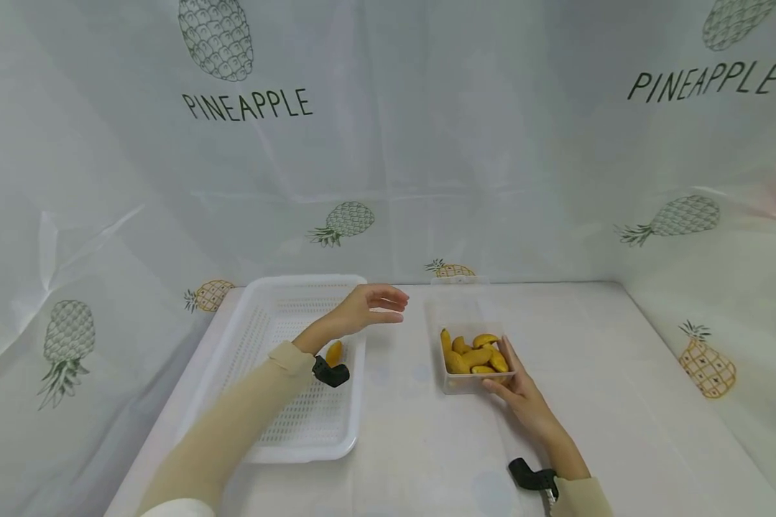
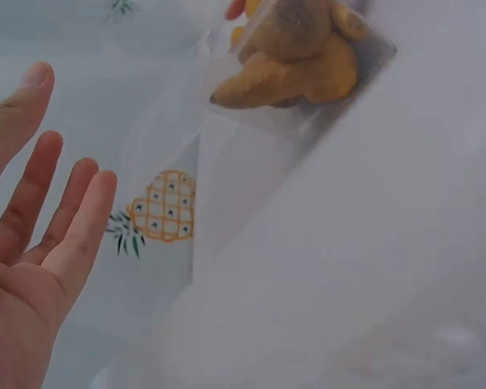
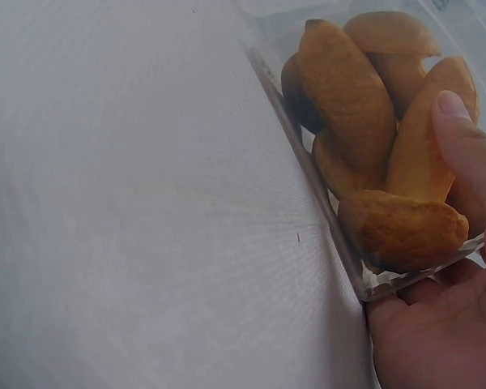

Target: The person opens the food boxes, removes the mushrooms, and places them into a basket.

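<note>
Several yellow mushrooms (image 1: 477,357) with brownish caps fill a clear plastic box (image 1: 463,385) right of the middle of the table. My right hand (image 1: 527,402) grips the box at its near right corner; in the right wrist view the thumb (image 3: 466,146) lies along one side and the fingers curl at the bottom edge. My left hand (image 1: 368,309) hangs with extended, slightly bent fingers over the right rim of a white perforated basket (image 1: 351,431). It holds nothing. Another yellow mushroom (image 1: 334,352) lies in that basket, partly hidden by the left wrist.
The box's clear lid (image 1: 453,309) is folded back behind it. A white sheet printed with pineapples (image 1: 352,219) hangs along the back and sides of the white table (image 1: 420,452). Black wrist devices (image 1: 533,477) are worn on both wrists.
</note>
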`<action>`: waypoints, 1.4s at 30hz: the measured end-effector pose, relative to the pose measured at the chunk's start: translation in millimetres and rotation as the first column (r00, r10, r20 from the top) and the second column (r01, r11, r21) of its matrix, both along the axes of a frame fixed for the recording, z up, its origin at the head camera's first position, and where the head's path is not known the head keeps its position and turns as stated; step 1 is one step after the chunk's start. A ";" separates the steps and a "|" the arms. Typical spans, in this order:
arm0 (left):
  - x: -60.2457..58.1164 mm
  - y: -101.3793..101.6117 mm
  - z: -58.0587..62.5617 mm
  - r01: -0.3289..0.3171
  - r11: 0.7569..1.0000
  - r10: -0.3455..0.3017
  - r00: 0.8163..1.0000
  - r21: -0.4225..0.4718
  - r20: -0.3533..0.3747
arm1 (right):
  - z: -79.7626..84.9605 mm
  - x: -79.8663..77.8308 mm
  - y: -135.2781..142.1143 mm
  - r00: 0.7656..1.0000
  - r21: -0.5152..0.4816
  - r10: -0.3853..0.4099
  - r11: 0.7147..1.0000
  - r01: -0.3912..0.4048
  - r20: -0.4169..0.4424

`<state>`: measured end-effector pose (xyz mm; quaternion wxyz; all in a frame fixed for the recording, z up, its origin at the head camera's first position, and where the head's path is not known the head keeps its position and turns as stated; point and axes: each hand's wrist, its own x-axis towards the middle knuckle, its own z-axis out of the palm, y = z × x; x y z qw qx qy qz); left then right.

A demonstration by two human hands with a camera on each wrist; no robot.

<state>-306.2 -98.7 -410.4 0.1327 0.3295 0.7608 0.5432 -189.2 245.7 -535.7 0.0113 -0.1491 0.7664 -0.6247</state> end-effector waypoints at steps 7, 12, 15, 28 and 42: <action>-2.4 38.2 -1.6 0.180 0.984 -0.179 0.983 -0.012 0.042 | 0.1 -0.6 -1.3 1.000 0.006 0.008 1.000 -0.008 -0.006; -2.8 64.4 -2.8 0.296 0.955 -0.295 0.953 -0.003 0.064 | 0.8 -0.8 -0.1 1.000 0.003 0.000 1.000 0.000 -0.008; -2.4 77.3 -1.7 0.354 0.935 -0.353 0.933 -0.006 0.078 | 1.3 -1.6 0.7 1.000 -0.006 0.003 1.000 -0.003 -0.009; -6.6 114.8 -9.6 0.507 0.846 -0.487 0.861 -0.168 0.146 | -0.4 -0.9 0.7 1.000 -0.026 0.027 0.999 -0.027 -0.004; -12.5 131.6 -18.9 0.541 0.782 -0.498 0.841 -0.308 0.212 | -1.1 -0.6 2.7 1.000 -0.009 0.015 1.000 -0.015 -0.015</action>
